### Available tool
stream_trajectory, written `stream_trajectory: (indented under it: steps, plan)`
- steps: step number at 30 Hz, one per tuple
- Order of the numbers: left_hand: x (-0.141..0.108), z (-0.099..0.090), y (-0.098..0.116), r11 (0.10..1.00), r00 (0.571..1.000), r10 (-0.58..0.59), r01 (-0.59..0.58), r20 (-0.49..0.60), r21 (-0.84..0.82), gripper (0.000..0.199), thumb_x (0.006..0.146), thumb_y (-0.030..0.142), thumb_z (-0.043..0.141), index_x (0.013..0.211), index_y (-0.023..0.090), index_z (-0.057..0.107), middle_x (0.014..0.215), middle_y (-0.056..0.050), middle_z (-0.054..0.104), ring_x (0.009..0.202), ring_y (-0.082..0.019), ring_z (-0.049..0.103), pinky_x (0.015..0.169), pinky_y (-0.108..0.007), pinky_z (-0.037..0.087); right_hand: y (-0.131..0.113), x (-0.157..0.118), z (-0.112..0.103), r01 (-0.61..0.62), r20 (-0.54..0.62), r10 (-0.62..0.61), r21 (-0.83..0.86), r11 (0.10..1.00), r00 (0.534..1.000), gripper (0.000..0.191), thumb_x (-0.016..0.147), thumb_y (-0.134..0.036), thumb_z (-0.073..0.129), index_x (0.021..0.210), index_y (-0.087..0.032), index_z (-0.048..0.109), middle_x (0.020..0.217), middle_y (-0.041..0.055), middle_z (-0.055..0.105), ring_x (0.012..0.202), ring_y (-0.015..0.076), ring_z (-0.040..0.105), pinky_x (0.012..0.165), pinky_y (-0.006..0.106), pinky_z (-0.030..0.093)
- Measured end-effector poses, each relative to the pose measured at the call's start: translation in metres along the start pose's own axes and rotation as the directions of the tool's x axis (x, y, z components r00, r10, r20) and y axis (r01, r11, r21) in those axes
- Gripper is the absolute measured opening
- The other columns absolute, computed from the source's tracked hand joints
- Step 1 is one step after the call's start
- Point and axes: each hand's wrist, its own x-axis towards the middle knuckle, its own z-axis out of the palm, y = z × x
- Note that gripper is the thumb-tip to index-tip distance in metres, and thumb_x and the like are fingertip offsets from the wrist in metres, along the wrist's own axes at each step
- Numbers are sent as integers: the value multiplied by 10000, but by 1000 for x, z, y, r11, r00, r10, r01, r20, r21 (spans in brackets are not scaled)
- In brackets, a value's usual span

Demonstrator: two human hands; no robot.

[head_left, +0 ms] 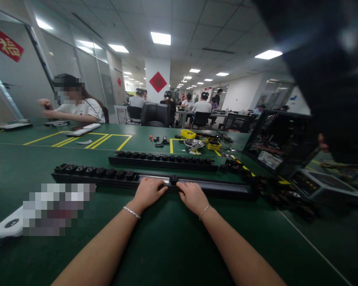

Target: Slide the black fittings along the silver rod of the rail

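Note:
A long black rail (pixel 223 188) lies across the green table, its left part filled with a row of black socket modules (pixel 100 172). One separate black module (pixel 174 179) sits in the rail near its middle, between my hands. My left hand (pixel 149 193) rests on the rail's near edge, left of that module, fingers closed together over the bare channel. My right hand (pixel 192 195) touches the rail just right of the module, its fingers bent; whatever they grip is hidden. Behind lies a second rail (pixel 164 162) with a row of modules.
A white device (pixel 7 226) lies at left. Loose black parts (pixel 298 198), a grey instrument (pixel 325 184) and an open black case (pixel 274 143) stand at right. Farther back are a metal bowl (pixel 193 144) and yellow trays (pixel 188 134). A person (pixel 80 103) sits at back left.

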Motion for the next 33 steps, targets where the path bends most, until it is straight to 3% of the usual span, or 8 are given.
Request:
stream_trajectory:
  steps: [7, 18, 33]
  plan:
    - [1, 1, 1, 997, 999, -37, 37, 4, 67, 352, 859, 482, 401, 811, 234, 645, 846, -52, 704, 842, -219, 627, 770, -348, 411, 6, -1, -1, -18, -1, 18, -35, 999, 1000, 322, 844, -279, 499, 1160, -249, 552, 947, 61, 638, 914, 198, 557, 840, 314, 373]
    - [0, 4, -1, 998, 999, -49, 49, -6, 42, 362, 853, 489, 399, 806, 228, 646, 856, -54, 700, 856, -219, 617, 784, -352, 411, 8, -2, -3, -10, 12, 11, -48, 999, 1000, 297, 844, -283, 519, 1136, -241, 557, 906, 59, 639, 884, 198, 566, 807, 312, 375]
    - [3, 2, 0, 997, 1000, -29, 29, 3, 68, 347, 864, 477, 392, 773, 237, 625, 821, -38, 703, 812, -224, 628, 719, -348, 407, 14, 0, 7, 9, -60, -12, -59, 998, 998, 271, 848, -279, 536, 1114, -239, 574, 860, 52, 623, 836, 195, 550, 803, 313, 377]
